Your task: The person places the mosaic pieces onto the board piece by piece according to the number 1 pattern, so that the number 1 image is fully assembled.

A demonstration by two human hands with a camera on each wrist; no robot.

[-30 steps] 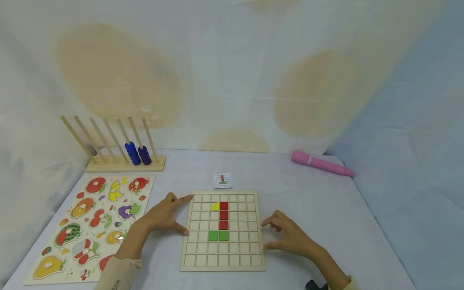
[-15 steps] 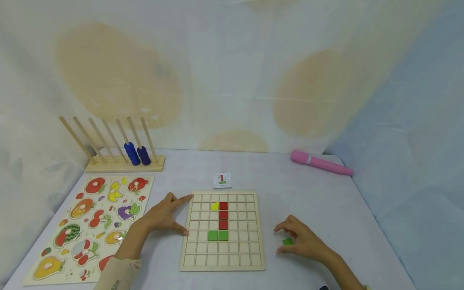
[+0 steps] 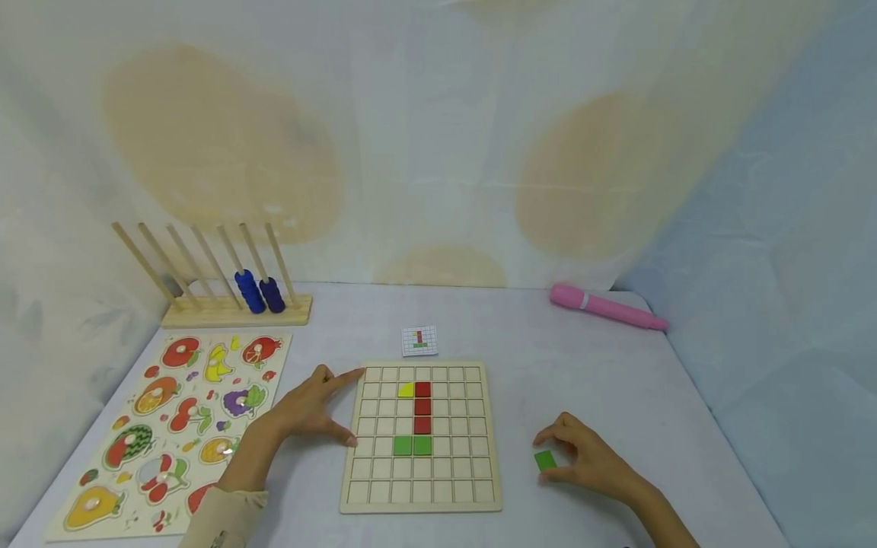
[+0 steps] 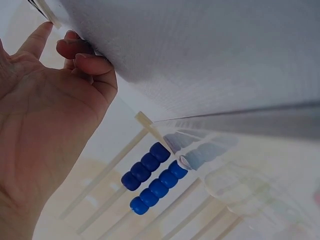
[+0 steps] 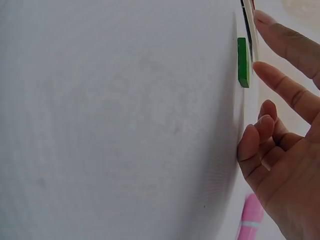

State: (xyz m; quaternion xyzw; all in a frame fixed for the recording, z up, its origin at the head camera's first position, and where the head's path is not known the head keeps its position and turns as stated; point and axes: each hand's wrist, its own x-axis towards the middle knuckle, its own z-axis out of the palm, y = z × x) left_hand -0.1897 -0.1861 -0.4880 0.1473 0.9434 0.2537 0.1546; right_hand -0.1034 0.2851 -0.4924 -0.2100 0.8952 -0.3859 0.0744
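Note:
My left hand [image 3: 304, 411] rests at the left edge of a wooden grid board [image 3: 352, 498], index finger at the top corner and thumb lower down. In the left wrist view, its other fingers are loosely curled on the cloth. Set in the board are a yellow tile [image 3: 406, 390] with a slanted edge, a column of red tiles [image 3: 422, 407] and two green tiles [image 3: 403, 446]. To the right, a loose green square tile [image 3: 545, 460] lies on the table between the spread thumb and index finger of my right hand [image 3: 592, 460]. The right wrist view shows those fingertips apart around the tile [image 5: 243, 62].
A small pattern card [image 3: 419, 341] lies behind the board. At left are a fruit puzzle board [image 3: 233, 346] and a peg rack [image 3: 205, 312] with blue beads [image 3: 250, 291]. A pink stick-shaped object [image 3: 610, 307] lies at the back right.
My right hand has drawn away from the board's right edge, rightward to the loose green tile, which has come into view. My left hand has stayed at the board.

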